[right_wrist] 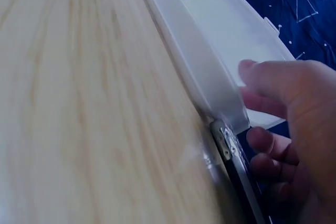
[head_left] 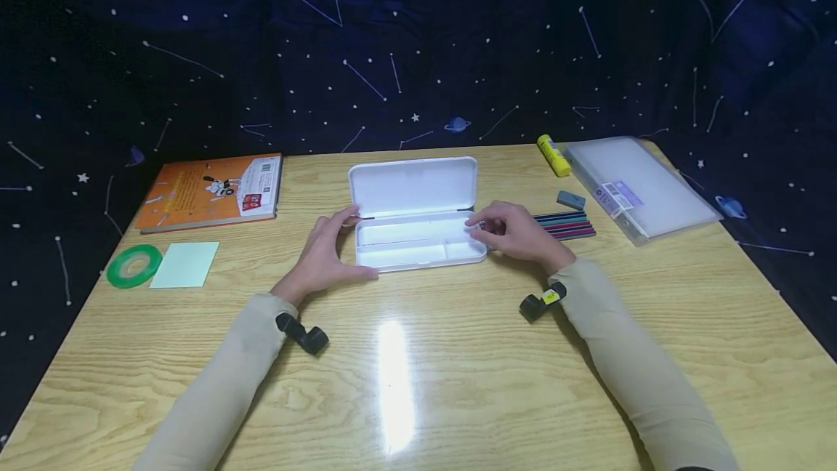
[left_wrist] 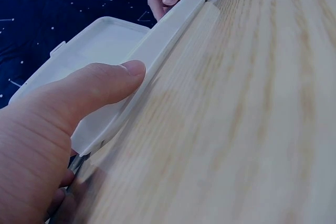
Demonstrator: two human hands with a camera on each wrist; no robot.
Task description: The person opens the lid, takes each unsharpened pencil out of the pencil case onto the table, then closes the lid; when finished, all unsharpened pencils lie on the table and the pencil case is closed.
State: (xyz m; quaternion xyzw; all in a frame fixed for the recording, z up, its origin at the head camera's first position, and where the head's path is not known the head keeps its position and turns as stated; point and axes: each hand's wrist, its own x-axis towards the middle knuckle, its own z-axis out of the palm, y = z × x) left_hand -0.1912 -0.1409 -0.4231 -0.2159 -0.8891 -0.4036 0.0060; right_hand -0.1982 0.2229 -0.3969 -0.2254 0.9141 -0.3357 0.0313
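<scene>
A white pencil case lies lengthwise on the table, its lid raised at the back and its divided tray showing. My left hand spans the case's left end, holding it between the thumb, laid along the front wall, and the fingers at the back corner. At the right end, my right hand grips the rim with thumb and forefinger; its other fingers curl outside the wall. Beside that hand lie several coloured pencils, partly hidden by it; in the right wrist view their pack's dark end adjoins the case.
An orange book, a green tape roll and a pale green note pad lie to the left. To the right are a yellow glue stick, a blue-grey eraser and a translucent folder. A starry cloth hangs behind.
</scene>
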